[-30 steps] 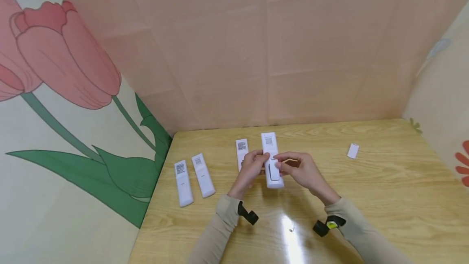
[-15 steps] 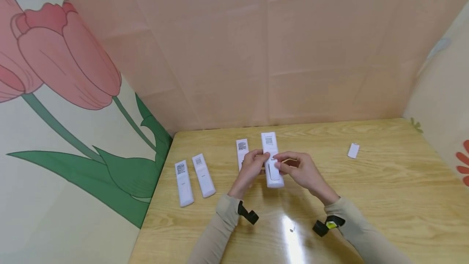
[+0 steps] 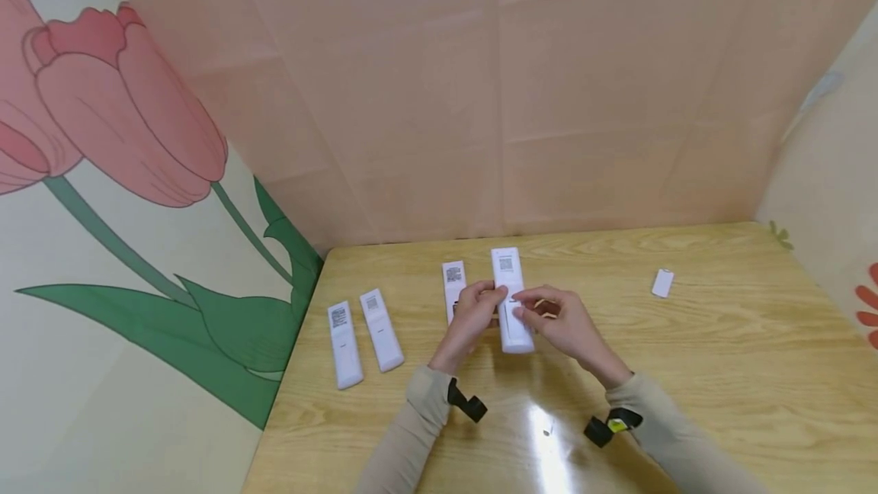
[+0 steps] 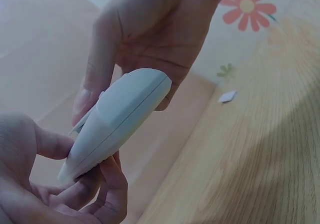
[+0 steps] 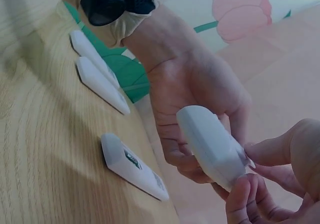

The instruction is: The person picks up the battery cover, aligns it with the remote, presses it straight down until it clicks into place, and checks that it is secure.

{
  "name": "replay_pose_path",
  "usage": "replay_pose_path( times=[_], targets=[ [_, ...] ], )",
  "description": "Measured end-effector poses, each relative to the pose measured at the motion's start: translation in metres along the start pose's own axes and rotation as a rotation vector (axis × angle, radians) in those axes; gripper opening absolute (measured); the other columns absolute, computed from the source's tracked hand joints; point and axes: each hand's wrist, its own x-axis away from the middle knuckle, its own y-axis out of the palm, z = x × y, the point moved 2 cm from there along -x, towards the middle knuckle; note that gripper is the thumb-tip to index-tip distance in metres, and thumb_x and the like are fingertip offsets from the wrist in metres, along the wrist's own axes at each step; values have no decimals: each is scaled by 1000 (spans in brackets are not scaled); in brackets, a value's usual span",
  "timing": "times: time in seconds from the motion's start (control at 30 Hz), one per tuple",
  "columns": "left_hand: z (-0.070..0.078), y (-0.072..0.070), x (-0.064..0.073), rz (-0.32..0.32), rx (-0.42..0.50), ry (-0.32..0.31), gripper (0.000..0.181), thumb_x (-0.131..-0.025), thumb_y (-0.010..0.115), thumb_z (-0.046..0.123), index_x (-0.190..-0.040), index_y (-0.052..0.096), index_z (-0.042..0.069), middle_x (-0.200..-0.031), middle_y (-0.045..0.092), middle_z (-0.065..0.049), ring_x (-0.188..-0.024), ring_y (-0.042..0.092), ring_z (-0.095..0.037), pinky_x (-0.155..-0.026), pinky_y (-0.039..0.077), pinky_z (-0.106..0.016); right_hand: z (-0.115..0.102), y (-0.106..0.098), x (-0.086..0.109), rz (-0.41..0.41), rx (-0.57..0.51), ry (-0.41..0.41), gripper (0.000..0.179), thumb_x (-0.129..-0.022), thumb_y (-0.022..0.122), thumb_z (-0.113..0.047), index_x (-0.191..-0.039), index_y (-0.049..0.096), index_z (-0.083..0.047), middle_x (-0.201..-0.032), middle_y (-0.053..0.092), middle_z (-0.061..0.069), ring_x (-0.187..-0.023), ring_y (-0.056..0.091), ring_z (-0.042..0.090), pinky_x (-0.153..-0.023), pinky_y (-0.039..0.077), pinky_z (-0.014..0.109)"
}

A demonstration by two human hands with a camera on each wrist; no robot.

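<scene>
A white remote control [image 3: 506, 265], its back with the printed code turned up, is held above the table. My left hand [image 3: 473, 312] grips it from the left, thumb on its back and fingers curled beneath. On its lower half lies a white battery cover [image 3: 514, 330], pinched near its upper end by my right hand's [image 3: 565, 320] thumb and fingertips. From the left wrist view, an edge of the cover [image 4: 81, 124] stands slightly off the remote. Behind my left hand, another remote [image 3: 453, 274] rests on the table, its battery bay [image 5: 132, 159] uncovered in the right wrist view.
Two more white remotes [image 3: 345, 357] [image 3: 386, 341] lie face down at the left of the wooden table [image 3: 754, 372]. A loose battery cover [image 3: 662, 283] lies at the right. A small dark bit [image 3: 547, 431] sits in the glare near the front.
The battery cover now lies flatter against the remote, and the dark gap along its left side has narrowed. Both hands keep nearly the same place.
</scene>
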Motion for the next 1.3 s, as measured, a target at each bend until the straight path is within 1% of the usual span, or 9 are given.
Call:
replay_pose_path(
  times=[0.17,0.37,0.5,0.63,0.73,0.87,1.0,1.1,1.3],
  targets=[
    [1,2,1,-3,8,5,43,-106,65,30,-135,66,-2,-114,79,-12,-95,74,-17,-85,65,-44,3,2,2,27,18,-12,23,-96,81,-13,-118,79,-4,-110,75,17,-83,67,19,-68,59,26],
    [1,5,1,5,32,14,40,-106,65,28,-133,67,-2,-115,80,-13,-93,74,-15,-81,66,-41,7,6,6,95,-20,4,28,-95,82,-13,-122,77,-4,-107,70,16,-83,65,16,-69,56,24],
    [2,6,1,24,38,14,40,-107,65,27,-133,67,-2,-114,80,-13,-91,74,-14,-80,65,-39,9,10,7,152,-68,54,36,-95,83,-14,-129,73,-4,-106,63,16,-87,63,17,-72,55,22],
    [3,7,1,40,40,18,40,-106,65,27,-133,68,-2,-112,79,-12,-91,73,-14,-77,64,-35,11,14,6,188,-132,139,47,-97,81,-17,-138,63,-4,-114,61,17,-90,64,18,-73,56,23],
    [6,7,1,48,44,26,39,-106,66,28,-134,70,0,-111,79,-10,-92,73,-15,-75,63,-32,12,16,5,177,-173,193,51,-100,77,-21,-144,58,-4,-123,62,19,-92,66,17,-75,58,24],
    [9,5,1,58,44,35,37,-105,69,29,-132,73,3,-109,79,-8,-94,74,-17,-75,62,-32,11,18,5,139,-230,222,48,-103,74,-24,-142,58,-1,-130,62,23,-94,68,17,-76,61,28],
    [8,2,0,53,49,48,37,-103,71,28,-130,74,3,-109,80,-9,-96,74,-25,-77,63,-38,8,18,5,122,-286,239,46,-102,74,-21,-138,60,4,-129,62,23,-90,69,18,-75,64,30],
    [7,1,0,47,53,55,38,-102,72,28,-131,73,3,-112,80,-11,-99,75,-28,-79,65,-40,7,18,5,114,-296,250,46,-102,73,-20,-139,60,5,-126,62,20,-88,69,17,-75,65,31],
    [8,0,2,44,76,63,39,-102,73,29,-131,73,3,-114,80,-12,-95,76,-21,-75,64,-33,5,15,4,98,-288,253,45,-103,73,-22,-138,60,4,-124,60,19,-89,70,19,-75,65,33]
  ],
)
